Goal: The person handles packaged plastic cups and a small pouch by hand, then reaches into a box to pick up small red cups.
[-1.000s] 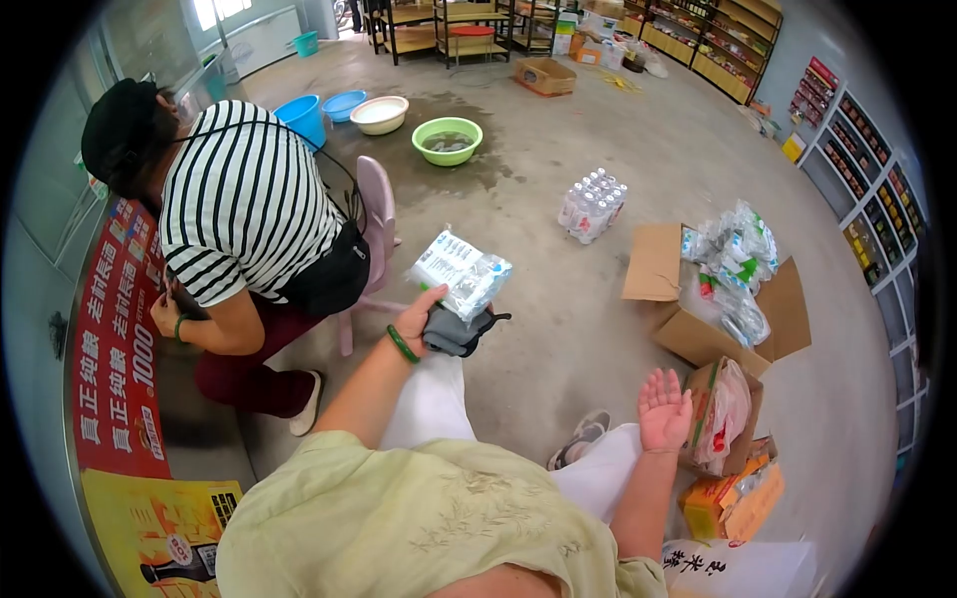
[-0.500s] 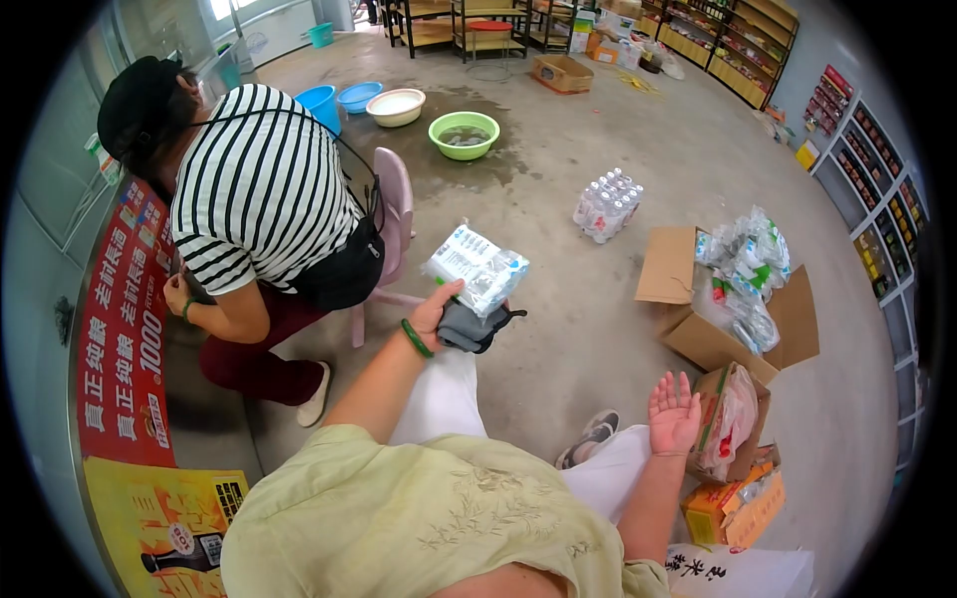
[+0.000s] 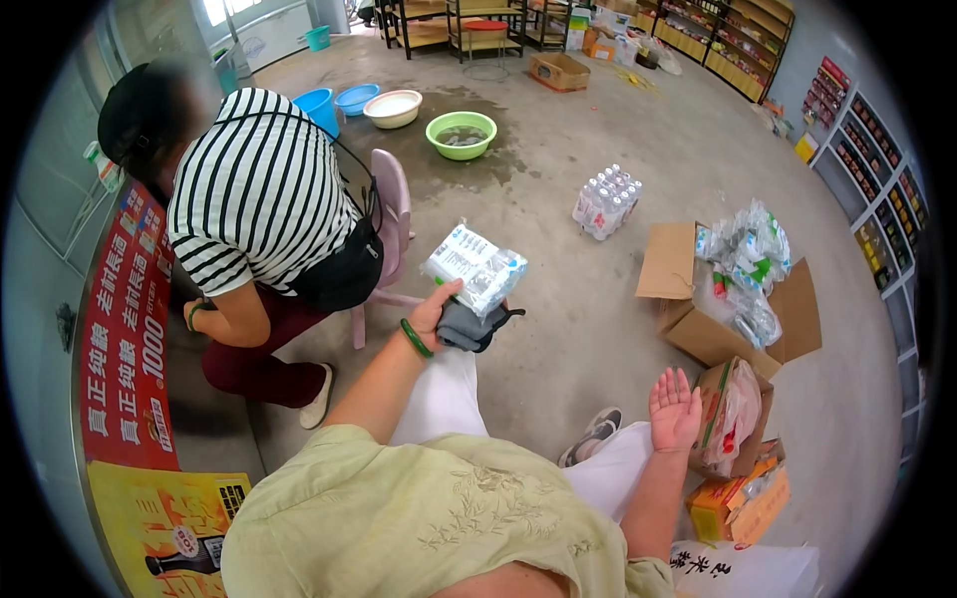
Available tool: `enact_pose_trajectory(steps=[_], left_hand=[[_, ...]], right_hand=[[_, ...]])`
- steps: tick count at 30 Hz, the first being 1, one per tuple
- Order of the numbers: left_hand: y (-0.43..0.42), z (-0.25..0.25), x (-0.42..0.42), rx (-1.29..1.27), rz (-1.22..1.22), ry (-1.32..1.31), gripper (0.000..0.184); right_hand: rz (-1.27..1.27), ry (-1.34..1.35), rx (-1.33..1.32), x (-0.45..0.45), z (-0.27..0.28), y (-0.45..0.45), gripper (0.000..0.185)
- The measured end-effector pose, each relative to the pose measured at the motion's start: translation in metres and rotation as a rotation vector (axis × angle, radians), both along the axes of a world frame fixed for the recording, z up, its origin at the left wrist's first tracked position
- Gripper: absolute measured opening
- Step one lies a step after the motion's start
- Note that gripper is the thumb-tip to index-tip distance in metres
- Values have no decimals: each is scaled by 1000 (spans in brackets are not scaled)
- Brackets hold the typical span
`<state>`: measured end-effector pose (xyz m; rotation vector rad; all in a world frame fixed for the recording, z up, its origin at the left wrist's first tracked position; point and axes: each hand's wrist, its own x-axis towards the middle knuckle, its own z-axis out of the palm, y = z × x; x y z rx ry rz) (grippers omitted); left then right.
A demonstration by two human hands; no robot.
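Note:
My left hand [image 3: 429,311] is closed on a clear-and-white plastic packet [image 3: 473,267] with printed text and blue marks. A folded dark grey cloth item [image 3: 467,329] is bunched under the packet, against the same hand. What this cloth is I cannot make out, and most of the fingers are hidden beneath it. A green bangle [image 3: 416,337] circles my left wrist. My right hand [image 3: 675,413] lies palm up by my right knee, fingers stretched out, with nothing in it. Just beyond it stands a small carton [image 3: 710,439] with a pink plastic bag inside.
At the left a person in a striped shirt [image 3: 264,189] sits on a pink chair [image 3: 395,204]. An open cardboard box [image 3: 666,261] full of plastic packaging is on the right, near a pack of bottles [image 3: 608,202]. A green basin [image 3: 462,151] holds water farther ahead.
The seated person's head has turned toward the right, and that person's hand has shifted slightly. My two hands and the packet have hardly moved.

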<state>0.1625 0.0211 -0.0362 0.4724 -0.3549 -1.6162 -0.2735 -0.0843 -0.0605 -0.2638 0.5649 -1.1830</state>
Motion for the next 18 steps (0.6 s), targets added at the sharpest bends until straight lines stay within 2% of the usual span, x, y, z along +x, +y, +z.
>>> enact_pose_trajectory(steps=[15, 18], left_hand=[[-6, -12, 5, 39, -8, -12, 50], [-5, -15, 3, 80, 59, -133, 51]], right_hand=[[-10, 7, 5, 0, -2, 1, 45], [-4, 3, 1, -1, -2, 2, 45]])
